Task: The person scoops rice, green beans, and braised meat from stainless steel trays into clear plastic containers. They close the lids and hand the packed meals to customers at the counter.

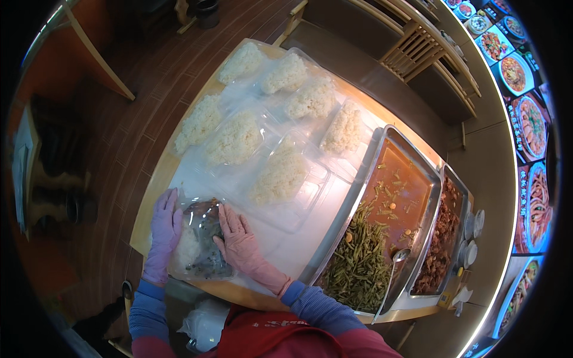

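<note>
A clear plastic takeaway box [203, 239] with its lid on lies at the table's near left corner; rice, dark food and green bits show through it. My left hand [166, 223], in a thin glove, rests along the box's left side. My right hand [237, 241], gloved too, lies with spread fingers on its right side. Beyond are several clear boxes of white rice [280, 172]. To the right stands a steel tray of cut green beans [358, 259] in reddish broth, with a metal spoon [394, 277] across its edge.
A second steel tray [436, 255] holds reddish-brown chunks of food. Small white dishes [470, 253] stand past it near the wall. A cushioned bench [358, 76] runs behind the table, and a clear plastic bag [206, 324] is below the near edge.
</note>
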A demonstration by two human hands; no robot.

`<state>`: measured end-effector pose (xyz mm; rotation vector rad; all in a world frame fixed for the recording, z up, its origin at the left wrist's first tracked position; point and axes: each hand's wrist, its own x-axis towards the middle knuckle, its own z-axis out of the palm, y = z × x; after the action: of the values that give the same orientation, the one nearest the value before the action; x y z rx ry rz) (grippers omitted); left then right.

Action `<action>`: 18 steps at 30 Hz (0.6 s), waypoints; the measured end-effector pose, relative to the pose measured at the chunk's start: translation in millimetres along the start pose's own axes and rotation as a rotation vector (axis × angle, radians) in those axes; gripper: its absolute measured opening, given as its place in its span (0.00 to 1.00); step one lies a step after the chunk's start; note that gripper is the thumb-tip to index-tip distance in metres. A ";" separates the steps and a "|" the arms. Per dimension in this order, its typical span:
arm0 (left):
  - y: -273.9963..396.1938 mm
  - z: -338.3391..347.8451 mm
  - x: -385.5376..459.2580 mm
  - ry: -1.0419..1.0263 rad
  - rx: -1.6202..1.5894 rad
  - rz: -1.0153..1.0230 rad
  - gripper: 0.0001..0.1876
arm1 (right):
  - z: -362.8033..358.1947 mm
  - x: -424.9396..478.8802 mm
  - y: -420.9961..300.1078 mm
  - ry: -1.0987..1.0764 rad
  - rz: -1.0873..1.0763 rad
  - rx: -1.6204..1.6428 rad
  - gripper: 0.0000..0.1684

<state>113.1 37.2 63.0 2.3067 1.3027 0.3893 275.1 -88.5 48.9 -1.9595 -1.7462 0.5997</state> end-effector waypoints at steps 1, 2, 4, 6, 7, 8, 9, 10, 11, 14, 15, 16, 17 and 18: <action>-2.6 -2.4 1.1 -0.012 0.021 0.017 0.26 | -7.6 2.2 -1.8 0.022 -0.004 -0.016 0.41; -6.4 -4.6 1.2 -0.025 0.043 0.033 0.25 | -20.0 -1.1 -4.6 -0.026 0.054 0.066 0.39; -2.0 -8.3 1.9 0.034 0.037 0.049 0.25 | -55.6 -20.6 -8.5 -0.132 0.167 0.226 0.34; 9.4 -16.6 -1.0 0.166 -0.011 0.051 0.24 | -85.7 -53.3 9.8 -0.125 0.461 0.299 0.28; 16.4 -18.1 -5.4 0.180 -0.084 0.020 0.23 | -95.5 -62.1 26.5 0.122 0.571 0.316 0.27; 24.8 -20.4 -10.7 0.190 -0.159 -0.013 0.22 | -100.8 -67.7 46.5 0.368 0.677 0.330 0.26; 32.5 -22.0 -15.1 0.201 -0.224 -0.037 0.21 | -90.9 -68.6 76.6 0.621 0.619 0.268 0.25; 43.9 -20.7 -19.4 0.170 -0.324 -0.043 0.20 | -77.7 -64.2 108.7 0.728 0.673 0.291 0.25; 57.6 -14.7 -26.5 0.146 -0.422 -0.051 0.19 | -82.3 -54.5 115.3 0.621 0.786 0.477 0.25; 89.8 3.1 -37.9 0.016 -0.658 -0.054 0.17 | -98.1 -30.1 130.6 0.378 0.967 0.832 0.24; 96.6 9.2 -40.2 -0.043 -0.720 -0.054 0.16 | -93.7 -27.9 137.8 0.374 0.946 0.834 0.23; 101.8 17.5 -43.4 -0.094 -0.806 -0.126 0.15 | -92.9 -26.8 140.3 0.369 0.922 0.834 0.22; 105.8 26.9 -46.0 -0.147 -0.891 -0.197 0.15 | -95.1 -28.1 140.4 0.318 0.901 0.895 0.19; 109.4 33.6 -48.2 -0.210 -0.977 -0.268 0.14 | -99.8 -33.2 141.4 0.273 0.885 0.952 0.17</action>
<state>183.5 -61.4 90.1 1.3027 0.9741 0.5224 443.7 -139.9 46.7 -1.8241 -0.2008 1.1029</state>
